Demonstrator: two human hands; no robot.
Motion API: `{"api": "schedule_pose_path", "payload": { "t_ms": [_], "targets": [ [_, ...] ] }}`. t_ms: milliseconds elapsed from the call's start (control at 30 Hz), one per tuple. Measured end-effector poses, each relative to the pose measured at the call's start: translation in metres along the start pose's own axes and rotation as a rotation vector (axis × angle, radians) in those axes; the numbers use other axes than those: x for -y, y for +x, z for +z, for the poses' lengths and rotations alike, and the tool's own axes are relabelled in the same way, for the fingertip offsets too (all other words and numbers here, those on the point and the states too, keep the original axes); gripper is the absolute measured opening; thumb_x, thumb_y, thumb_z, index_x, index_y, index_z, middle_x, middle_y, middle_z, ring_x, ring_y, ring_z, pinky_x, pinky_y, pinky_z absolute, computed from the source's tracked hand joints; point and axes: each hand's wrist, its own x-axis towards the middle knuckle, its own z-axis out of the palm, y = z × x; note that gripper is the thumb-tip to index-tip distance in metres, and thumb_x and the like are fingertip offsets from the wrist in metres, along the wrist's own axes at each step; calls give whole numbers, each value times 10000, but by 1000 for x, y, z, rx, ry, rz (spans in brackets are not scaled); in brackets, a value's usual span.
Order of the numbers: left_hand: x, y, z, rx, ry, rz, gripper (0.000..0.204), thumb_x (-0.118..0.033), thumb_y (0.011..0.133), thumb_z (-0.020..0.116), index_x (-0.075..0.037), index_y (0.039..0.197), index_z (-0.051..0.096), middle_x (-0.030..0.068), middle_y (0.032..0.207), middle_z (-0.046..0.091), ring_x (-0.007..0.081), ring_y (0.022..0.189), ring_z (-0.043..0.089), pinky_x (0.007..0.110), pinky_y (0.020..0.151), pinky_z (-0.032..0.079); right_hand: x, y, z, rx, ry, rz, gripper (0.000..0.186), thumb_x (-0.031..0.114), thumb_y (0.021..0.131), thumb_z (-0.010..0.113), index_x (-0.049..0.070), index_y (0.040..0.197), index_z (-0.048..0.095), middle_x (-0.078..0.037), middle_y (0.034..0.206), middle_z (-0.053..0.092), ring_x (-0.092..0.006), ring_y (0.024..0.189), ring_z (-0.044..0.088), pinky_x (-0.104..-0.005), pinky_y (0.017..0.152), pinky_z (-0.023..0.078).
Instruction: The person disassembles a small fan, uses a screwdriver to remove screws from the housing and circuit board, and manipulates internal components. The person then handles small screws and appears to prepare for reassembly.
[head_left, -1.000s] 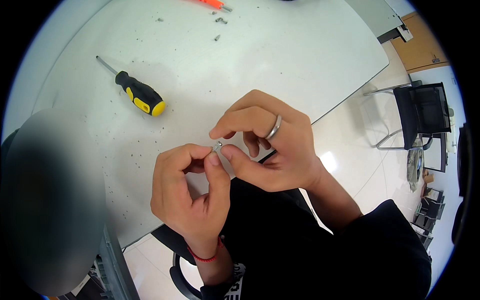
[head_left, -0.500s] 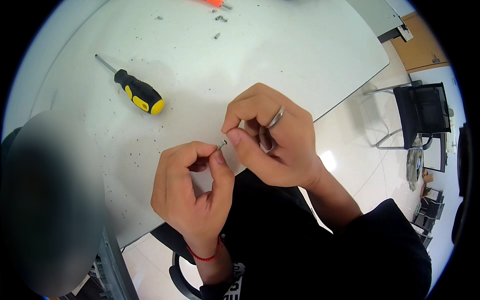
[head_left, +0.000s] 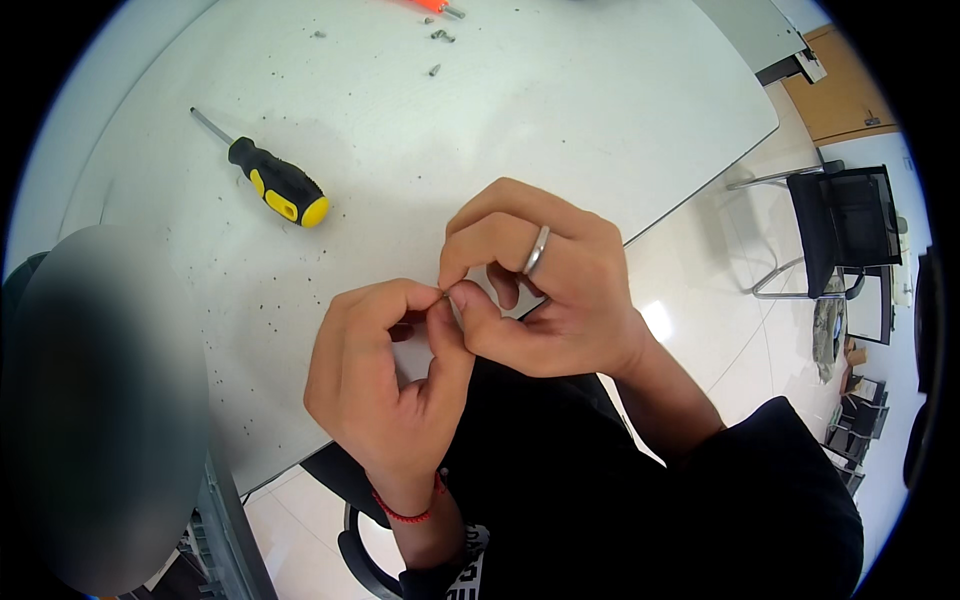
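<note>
My left hand [head_left: 382, 365] pinches a small metal screw [head_left: 445, 296] between thumb and forefinger, above the near part of the white table. Thumb and fingertips of my right hand [head_left: 560, 285] close on the screw's other end, touching my left fingertips. Almost all of the screw is hidden by the fingers; only a speck shows. Left of and beyond my hands lies a black and yellow screwdriver [head_left: 280, 185], its shaft pointing to the far left.
Several small metal pieces [head_left: 442, 37] lie at the table's far side, near an orange-handled tool [head_left: 428, 5]. Dark crumbs dot the white table [head_left: 620, 110]. A large blurred dark shape [head_left: 105, 400] fills the left. On the floor at right stands a black chair [head_left: 840, 225].
My right hand has come down and left to the screw, and its fingertips have closed on it. The screw, plainly seen before, is now mostly covered. My left hand has barely moved.
</note>
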Motion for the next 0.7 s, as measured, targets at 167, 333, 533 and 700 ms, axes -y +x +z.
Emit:
{"api": "schedule_pose_path", "payload": {
  "t_ms": [167,333,533,700],
  "targets": [
    [-2,0,-1,32,2,-3,158,46,761,733,-33,862,641,66,791,653,173,641,605,253,575,493,-4,0,1,-56,82,25,121,-28,747,655,33,790,559,-42,863,616,-149,510,474,-257,477,372],
    [-1,-1,-3,3,-101,-71,145,54,781,718,-22,882,647,64,808,657,154,637,595,239,589,482,-5,-7,9,-189,290,181,125,-44,784,620,17,850,533,-73,909,613,-137,527,461,-242,494,361],
    [2,-2,-6,-33,-223,-163,144,80,805,695,-2,914,649,74,834,656,137,647,603,233,601,480,3,3,-2,-63,127,74,115,-21,772,656,31,873,635,-61,866,619,-117,502,456,-241,478,355],
    [1,0,-5,-6,-192,-112,168,95,792,701,-4,920,654,76,838,659,140,652,612,232,600,489,4,0,0,-37,107,77,146,10,732,700,54,870,680,-41,814,630,-121,477,461,-250,453,351]
  ]
}}
